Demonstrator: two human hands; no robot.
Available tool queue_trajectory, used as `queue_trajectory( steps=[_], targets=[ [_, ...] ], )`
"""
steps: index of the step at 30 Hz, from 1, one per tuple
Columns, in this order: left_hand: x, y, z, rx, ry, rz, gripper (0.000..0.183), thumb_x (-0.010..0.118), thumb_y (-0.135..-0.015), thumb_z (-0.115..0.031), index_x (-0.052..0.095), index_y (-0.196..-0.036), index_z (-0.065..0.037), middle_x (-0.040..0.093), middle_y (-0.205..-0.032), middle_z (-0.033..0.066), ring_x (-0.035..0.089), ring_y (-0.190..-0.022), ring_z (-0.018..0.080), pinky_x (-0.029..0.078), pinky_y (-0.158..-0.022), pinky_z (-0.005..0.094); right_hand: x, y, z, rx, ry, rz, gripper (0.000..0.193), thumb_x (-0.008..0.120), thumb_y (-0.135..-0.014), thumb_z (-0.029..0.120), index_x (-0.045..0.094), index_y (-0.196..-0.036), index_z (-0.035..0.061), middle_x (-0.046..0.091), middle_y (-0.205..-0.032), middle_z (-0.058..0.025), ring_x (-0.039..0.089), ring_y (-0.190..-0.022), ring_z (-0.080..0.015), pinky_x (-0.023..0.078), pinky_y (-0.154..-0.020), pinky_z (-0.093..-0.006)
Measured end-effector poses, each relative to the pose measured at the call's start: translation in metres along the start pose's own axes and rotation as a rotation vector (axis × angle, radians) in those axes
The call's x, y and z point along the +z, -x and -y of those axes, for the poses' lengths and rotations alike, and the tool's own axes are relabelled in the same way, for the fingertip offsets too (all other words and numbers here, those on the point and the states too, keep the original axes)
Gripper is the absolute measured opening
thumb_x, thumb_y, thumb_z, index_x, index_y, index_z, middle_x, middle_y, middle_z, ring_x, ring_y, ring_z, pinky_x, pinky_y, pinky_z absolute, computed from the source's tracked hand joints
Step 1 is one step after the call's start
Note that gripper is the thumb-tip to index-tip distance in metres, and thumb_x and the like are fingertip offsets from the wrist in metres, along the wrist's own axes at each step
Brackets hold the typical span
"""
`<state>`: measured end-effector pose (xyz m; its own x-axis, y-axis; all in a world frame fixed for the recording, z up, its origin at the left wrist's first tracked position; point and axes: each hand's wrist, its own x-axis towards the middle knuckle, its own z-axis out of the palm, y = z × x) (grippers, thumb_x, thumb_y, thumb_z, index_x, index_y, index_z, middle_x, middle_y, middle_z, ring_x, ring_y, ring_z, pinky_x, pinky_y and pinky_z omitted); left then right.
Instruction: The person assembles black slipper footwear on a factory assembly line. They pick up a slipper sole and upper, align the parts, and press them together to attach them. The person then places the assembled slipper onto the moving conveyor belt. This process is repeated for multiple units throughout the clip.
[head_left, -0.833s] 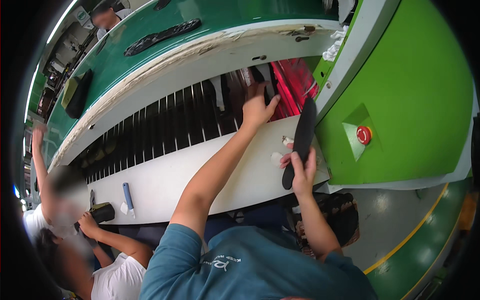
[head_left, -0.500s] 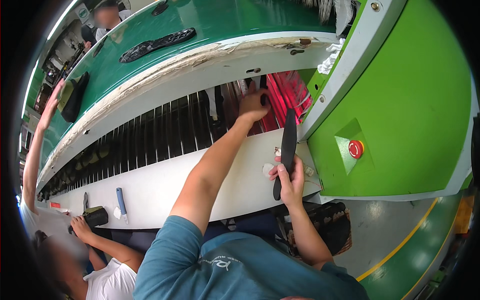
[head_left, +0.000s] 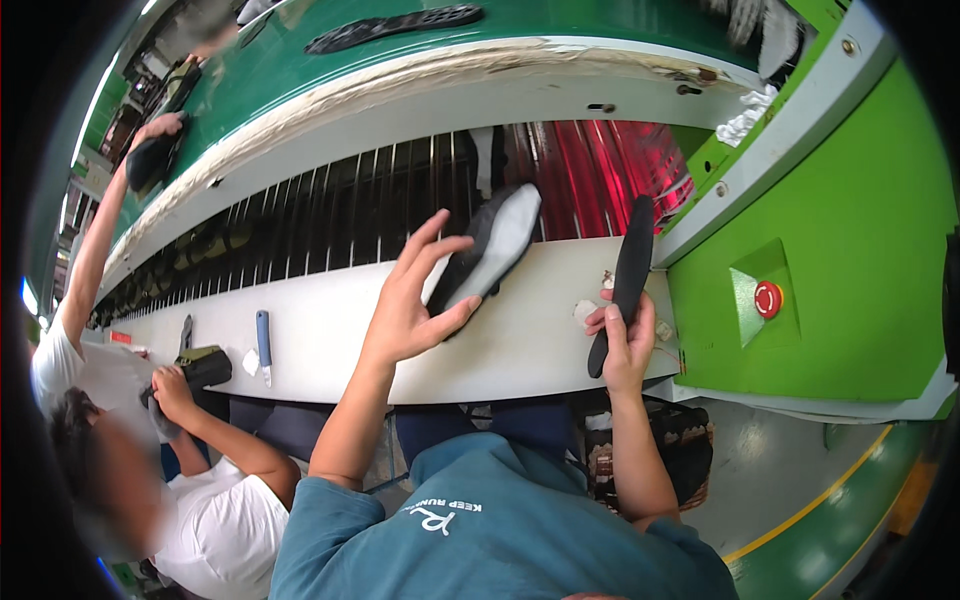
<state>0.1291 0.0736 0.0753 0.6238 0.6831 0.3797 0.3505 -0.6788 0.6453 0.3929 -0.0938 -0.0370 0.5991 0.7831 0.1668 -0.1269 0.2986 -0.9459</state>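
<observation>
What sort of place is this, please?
Probably a shoe factory: the right hand holds a black, sole-shaped piece, a shoe sole lies on a green surface, and a roller conveyor runs beside the white worktop.

Fronted by a white tabletop [head_left: 320, 345], backed by a roller bed [head_left: 330, 225], red-lit at right, and a glossy green surface [head_left: 590, 20]. Walled at right by a green panel [head_left: 850, 320]. Set on grey floor [head_left: 760, 450] with a curved yellow line [head_left: 830, 496]. Lit by strip lights [head_left: 93, 112] at upper left.
</observation>
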Motion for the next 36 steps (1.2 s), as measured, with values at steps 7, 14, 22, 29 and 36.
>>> queue_trajectory(
  steps=[7,14,22,29,36],
  targets=[
    [0.021,-0.006,0.02,-0.401,0.001,0.355,0.091,0.094,-0.082,-0.051,0.06,-0.15,-0.001,0.079,-0.123,0.0243,0.078,-0.112,0.0378,0.06,-0.1,0.046,-0.005,-0.004,-0.004,-0.062,0.005,0.056,0.041,0.063,-0.113,0.013,0.049,-0.148,-0.004,0.068,-0.131,-0.0165,0.072,-0.089,-0.018,0.063,-0.079,-0.0342],
    [0.005,0.024,0.003,-0.261,0.504,-0.091,0.067,0.091,-0.089,-0.026,0.068,-0.142,0.008,0.079,-0.121,0.0156,0.072,-0.111,0.0211,0.055,-0.103,0.0364,0.013,0.019,0.031,-0.017,-0.018,0.061,0.035,0.061,-0.113,0.011,0.051,-0.143,-0.0029,0.072,-0.124,-0.018,0.076,-0.093,-0.0223,0.064,-0.084,-0.0394],
    [-0.033,0.074,-0.037,-0.068,0.661,-0.42,0.053,0.087,-0.089,-0.014,0.069,-0.136,0.005,0.074,-0.123,0.0118,0.07,-0.113,0.0213,0.052,-0.104,0.0342,0.065,0.043,0.06,0.073,-0.086,0.112,0.025,0.059,-0.114,0.02,0.059,-0.131,0.0004,0.075,-0.102,-0.0172,0.074,-0.08,-0.0219,0.063,-0.075,-0.0387],
    [-0.046,0.086,-0.036,0.012,0.562,-0.501,0.035,0.08,-0.09,-0.013,0.068,-0.119,0.003,0.07,-0.11,0.0105,0.068,-0.101,0.0202,0.053,-0.095,0.0333,0.098,0.058,0.067,0.087,-0.056,0.22,0.026,0.055,-0.116,0.02,0.063,-0.126,-0.0028,0.076,-0.099,-0.0171,0.074,-0.077,-0.0217,0.061,-0.074,-0.036],
    [-0.057,0.103,-0.045,0.002,0.846,-0.487,0.034,0.073,-0.103,-0.01,0.056,-0.131,-0.001,0.077,-0.123,0.0184,0.077,-0.109,0.0243,0.061,-0.101,0.0397,0.113,0.055,0.062,0.11,-0.035,0.329,0.027,0.053,-0.117,0.02,0.063,-0.126,-0.0032,0.077,-0.097,-0.0174,0.074,-0.075,-0.0216,0.06,-0.071,-0.0345]
  ],
)
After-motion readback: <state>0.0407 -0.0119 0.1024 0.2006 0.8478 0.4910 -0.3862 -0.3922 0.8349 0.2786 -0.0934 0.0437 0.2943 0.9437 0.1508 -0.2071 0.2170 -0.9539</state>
